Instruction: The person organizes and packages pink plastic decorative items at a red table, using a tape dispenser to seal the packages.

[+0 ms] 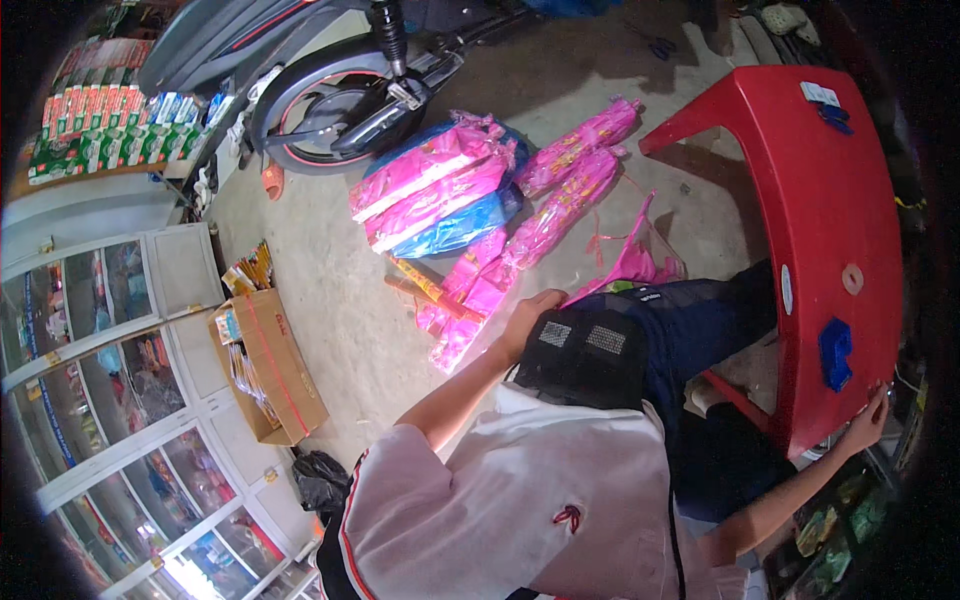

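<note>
My left hand [533, 312] is beside the black case with mesh panels [575, 358] at my lap. Its fingers look closed, and what they hold, if anything, is hidden. Just past its fingertips lies a loose pink plastic wrapper [632, 266]. Off to the right, my right hand [868, 422] is at the near corner of the red plastic table [840, 215]. Thumb and fingers come together there in a pinch; I cannot make out what is between them. A blue plastic piece [836, 354] and a tan ring [852, 279] lie on the tabletop.
Pink and blue wrapped bundles [440, 190] lie on the concrete floor [335, 280], with long pink packages [565, 205] beside them. A motorbike wheel [325, 110] stands behind. Leftward are an open cardboard box [270, 365], a glass-fronted cabinet [180, 335] and stacked small boxes [115, 120].
</note>
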{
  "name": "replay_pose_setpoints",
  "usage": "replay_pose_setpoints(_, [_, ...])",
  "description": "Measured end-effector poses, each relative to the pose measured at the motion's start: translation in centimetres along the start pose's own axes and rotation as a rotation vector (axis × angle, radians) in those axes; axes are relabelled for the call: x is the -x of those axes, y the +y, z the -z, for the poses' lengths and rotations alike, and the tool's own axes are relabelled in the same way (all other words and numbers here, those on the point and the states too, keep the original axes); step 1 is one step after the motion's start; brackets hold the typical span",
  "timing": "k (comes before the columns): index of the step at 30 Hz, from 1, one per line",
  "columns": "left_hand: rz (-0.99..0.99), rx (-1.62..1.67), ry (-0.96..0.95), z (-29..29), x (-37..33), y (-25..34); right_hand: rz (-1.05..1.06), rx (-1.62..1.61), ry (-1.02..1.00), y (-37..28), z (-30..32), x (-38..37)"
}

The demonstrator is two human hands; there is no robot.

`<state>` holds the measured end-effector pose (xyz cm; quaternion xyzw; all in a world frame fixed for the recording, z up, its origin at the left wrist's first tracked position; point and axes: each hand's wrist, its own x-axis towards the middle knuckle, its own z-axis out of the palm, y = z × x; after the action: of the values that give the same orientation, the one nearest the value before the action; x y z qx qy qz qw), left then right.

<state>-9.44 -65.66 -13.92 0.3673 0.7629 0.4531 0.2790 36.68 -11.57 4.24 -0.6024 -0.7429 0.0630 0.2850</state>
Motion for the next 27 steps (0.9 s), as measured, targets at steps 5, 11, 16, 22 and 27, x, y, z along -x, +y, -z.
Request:
replay_pose_setpoints(5, [0.121,0.112,0.031,-0.3,0.3,-0.9,-0.089,-0.126,0.101,-1.0,0.3,1.4])
replay_pose_setpoints(11, [0.190,0.153,0.031,-0.7,0.4,-2.9,-0.260,0.051,0.301,-0.4,1.3,2.4])
replay_pose_setpoints(16, [0.223,0.030,0.087,-1.9,1.0,-5.8,-0.378,-0.072,0.296,-2.2,0.4,3.3])
replay_pose_setpoints(22, [0.205,0.011,0.373,-3.8,0.7,-11.2,-0.370,-0.124,0.301,-1.7,0.3,3.5])
replay_pose_setpoints(27, [0.257,-0.254,0.418,-3.8,-0.9,-17.6,-0.354,-0.147,0.283,-3.3,-0.3,3.6])
